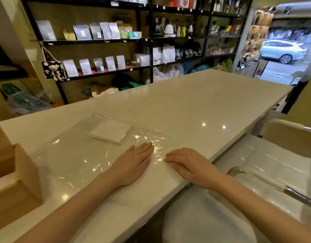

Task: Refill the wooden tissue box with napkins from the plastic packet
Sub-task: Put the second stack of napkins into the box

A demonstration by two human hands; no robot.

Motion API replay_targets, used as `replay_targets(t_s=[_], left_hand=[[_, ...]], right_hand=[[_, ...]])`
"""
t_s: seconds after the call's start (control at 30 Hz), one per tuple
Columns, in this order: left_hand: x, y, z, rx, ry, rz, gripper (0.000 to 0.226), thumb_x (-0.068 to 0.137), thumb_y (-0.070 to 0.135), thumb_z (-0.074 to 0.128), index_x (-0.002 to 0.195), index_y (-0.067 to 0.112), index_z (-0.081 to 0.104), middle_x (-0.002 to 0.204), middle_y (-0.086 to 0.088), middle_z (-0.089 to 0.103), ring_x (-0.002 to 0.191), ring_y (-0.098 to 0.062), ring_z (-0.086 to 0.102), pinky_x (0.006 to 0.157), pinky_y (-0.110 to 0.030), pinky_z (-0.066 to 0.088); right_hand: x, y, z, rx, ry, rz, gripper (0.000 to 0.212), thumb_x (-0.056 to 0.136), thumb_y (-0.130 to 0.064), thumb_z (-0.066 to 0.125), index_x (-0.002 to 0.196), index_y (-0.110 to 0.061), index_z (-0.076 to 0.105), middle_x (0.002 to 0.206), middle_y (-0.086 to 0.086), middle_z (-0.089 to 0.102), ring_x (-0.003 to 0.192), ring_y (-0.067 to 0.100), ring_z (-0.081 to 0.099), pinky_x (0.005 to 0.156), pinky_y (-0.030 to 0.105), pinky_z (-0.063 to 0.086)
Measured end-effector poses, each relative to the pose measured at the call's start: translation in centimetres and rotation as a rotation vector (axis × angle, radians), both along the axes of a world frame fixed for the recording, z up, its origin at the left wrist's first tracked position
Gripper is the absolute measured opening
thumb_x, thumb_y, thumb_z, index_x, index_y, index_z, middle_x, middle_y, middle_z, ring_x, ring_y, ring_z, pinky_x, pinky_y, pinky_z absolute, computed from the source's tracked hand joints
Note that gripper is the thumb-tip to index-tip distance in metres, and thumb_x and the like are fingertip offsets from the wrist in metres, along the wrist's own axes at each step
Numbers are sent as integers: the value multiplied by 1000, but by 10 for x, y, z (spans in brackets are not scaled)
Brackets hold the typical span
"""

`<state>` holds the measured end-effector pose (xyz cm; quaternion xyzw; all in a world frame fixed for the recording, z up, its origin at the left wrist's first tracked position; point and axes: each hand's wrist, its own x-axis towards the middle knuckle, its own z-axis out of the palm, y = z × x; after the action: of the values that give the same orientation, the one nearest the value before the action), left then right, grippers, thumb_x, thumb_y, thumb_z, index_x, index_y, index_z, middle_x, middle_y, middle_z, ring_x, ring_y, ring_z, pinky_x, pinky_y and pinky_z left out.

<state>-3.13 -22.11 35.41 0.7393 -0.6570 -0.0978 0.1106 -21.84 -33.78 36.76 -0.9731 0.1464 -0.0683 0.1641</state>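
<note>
A clear plastic packet point(77, 155) lies flat on the white counter point(195, 106). A small stack of white napkins point(110, 131) sits inside its far end. My left hand point(133, 162) rests palm down on the packet's near right part, fingers together and flat. My right hand point(188, 163) lies flat on the packet's right edge, close to the counter's front edge. Neither hand holds anything. The wooden tissue box point(19, 181) stands at the far left of the counter, partly cut off by the frame.
Black shelves point(147, 41) with bags and kettles stand behind the counter. A white chair point(282, 155) with a metal frame is at my right, below the counter edge. An open doorway to the street is at far right.
</note>
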Motion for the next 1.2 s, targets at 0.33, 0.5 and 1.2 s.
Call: replay_targets(t_s=[0.33, 0.5, 1.2], left_hand=[[-9, 6, 31, -394, 382, 103, 40, 98, 24, 34, 138, 27, 32, 140, 23, 25, 135, 8, 18, 105, 1, 7], [32, 6, 48, -323, 248, 227, 41, 98, 34, 18, 138, 40, 12, 149, 21, 6, 141, 2, 5, 117, -22, -2], [119, 8, 3, -71, 80, 802, 49, 97, 24, 7, 145, 17, 17, 157, -7, 16, 145, -20, 10, 117, -44, 4]], right_hand=[[46, 14, 4, -10, -35, 167, 65, 90, -50, 9, 145, -18, 23, 156, -1, 21, 144, 10, 13, 119, 29, 11], [101, 18, 5, -36, 13, 179, 53, 100, -30, 27, 148, -20, 7, 158, -1, 1, 145, 10, -1, 119, 31, 0], [139, 15, 1, -185, -120, 105, 74, 88, -60, 10, 141, -15, 33, 152, 0, 29, 140, 12, 26, 120, 41, -3]])
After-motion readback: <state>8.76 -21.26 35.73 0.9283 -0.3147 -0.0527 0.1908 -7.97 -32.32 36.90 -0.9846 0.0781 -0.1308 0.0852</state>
